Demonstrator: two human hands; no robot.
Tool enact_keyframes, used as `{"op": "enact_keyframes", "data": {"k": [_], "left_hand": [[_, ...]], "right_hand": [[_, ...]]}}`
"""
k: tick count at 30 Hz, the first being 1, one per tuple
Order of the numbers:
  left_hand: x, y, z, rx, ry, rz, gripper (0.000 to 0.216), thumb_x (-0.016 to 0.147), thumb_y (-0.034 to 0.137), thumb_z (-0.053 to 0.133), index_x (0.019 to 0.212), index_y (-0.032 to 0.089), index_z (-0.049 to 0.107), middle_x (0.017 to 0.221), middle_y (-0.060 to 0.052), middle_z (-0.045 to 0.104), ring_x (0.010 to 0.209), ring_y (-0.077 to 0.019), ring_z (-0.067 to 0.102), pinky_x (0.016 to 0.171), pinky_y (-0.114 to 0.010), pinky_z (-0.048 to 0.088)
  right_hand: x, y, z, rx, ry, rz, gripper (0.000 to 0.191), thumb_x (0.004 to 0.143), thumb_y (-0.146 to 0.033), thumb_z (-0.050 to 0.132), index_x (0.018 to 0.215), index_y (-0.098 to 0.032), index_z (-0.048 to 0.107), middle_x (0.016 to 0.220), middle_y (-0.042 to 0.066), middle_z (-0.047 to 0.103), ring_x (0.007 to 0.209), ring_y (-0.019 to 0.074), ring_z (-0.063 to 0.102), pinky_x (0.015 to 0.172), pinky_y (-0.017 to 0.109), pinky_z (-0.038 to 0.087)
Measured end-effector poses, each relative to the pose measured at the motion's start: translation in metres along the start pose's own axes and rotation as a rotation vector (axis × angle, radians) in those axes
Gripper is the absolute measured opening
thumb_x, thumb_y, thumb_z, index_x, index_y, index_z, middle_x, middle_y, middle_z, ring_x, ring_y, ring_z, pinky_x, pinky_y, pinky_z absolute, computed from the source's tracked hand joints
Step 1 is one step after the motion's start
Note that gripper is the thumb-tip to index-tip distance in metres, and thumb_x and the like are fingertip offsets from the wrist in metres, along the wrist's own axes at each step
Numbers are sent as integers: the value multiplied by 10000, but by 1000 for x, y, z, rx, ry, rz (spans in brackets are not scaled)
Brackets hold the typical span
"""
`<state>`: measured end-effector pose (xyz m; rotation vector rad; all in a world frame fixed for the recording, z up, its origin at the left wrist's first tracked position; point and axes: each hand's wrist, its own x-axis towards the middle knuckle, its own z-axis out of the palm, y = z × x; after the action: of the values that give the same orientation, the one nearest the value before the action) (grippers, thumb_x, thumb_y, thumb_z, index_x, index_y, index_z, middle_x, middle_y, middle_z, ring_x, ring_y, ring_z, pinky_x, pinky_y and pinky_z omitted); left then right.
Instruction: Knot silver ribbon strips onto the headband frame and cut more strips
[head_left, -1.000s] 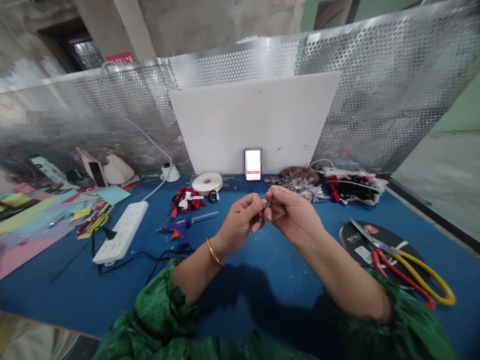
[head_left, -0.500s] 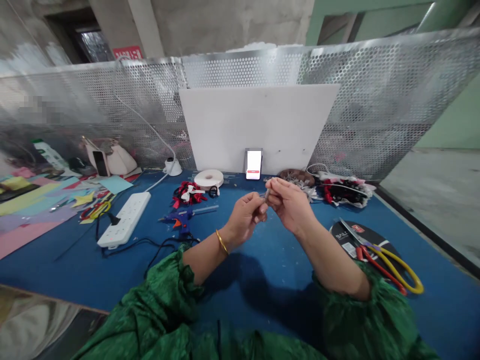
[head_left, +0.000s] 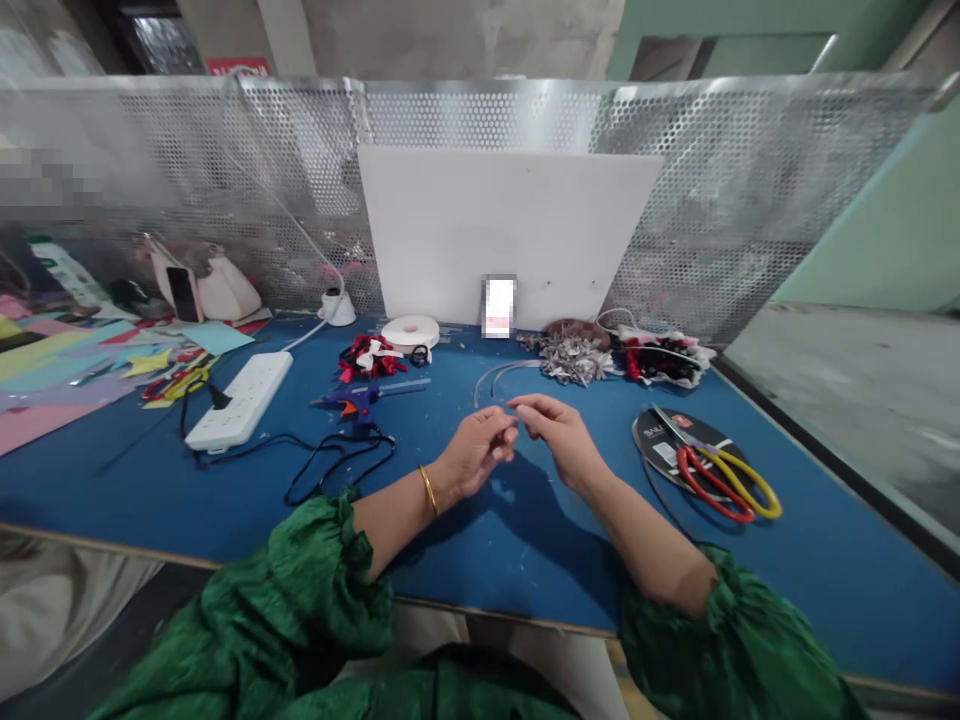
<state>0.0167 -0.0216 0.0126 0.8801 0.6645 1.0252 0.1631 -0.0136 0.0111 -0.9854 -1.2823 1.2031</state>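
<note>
My left hand (head_left: 474, 457) and my right hand (head_left: 559, 437) meet fingertip to fingertip low over the blue table (head_left: 135, 490). Both are pinched on a thin clear arched band (head_left: 501, 372) that curves up and away from them toward the back. My left wrist carries a gold bangle (head_left: 427, 489). Green sleeves cover both forearms. What the fingertips grip beyond the band is too small to make out.
A blue glue gun (head_left: 358, 402) and its black cord lie left of my hands, with a white power strip (head_left: 238, 399) further left. Red and yellow scissors (head_left: 720, 477) rest on a dark round card at the right. Ribbon pieces, a tape roll (head_left: 409, 331) and a phone (head_left: 499, 305) line the back.
Both hands have dropped from chest height to just above the table. The small grey piece pinched before is gone from sight, and a thin arched band now shows at my fingertips.
</note>
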Motion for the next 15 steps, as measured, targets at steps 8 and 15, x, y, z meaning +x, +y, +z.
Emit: {"op": "enact_keyframes", "data": {"k": [8,15], "left_hand": [[8,-15,-7,39,-15,2,235,787,307,634,681,149,497,615,41,516,436,-27,373,506,-200,363],[10,-17,-11,11,-13,-96,252,806,381,630,773,145,548,623,18,545,467,-58,438,509,-204,386]], "right_hand": [[-1,19,9,60,-27,44,269,795,-414,655,690,-180,577,578,-11,590,552,114,470,580,246,388],[-6,23,8,-665,92,-221,251,940,-384,391,750,-230,449,672,8,552,636,171,512,612,279,364]]}}
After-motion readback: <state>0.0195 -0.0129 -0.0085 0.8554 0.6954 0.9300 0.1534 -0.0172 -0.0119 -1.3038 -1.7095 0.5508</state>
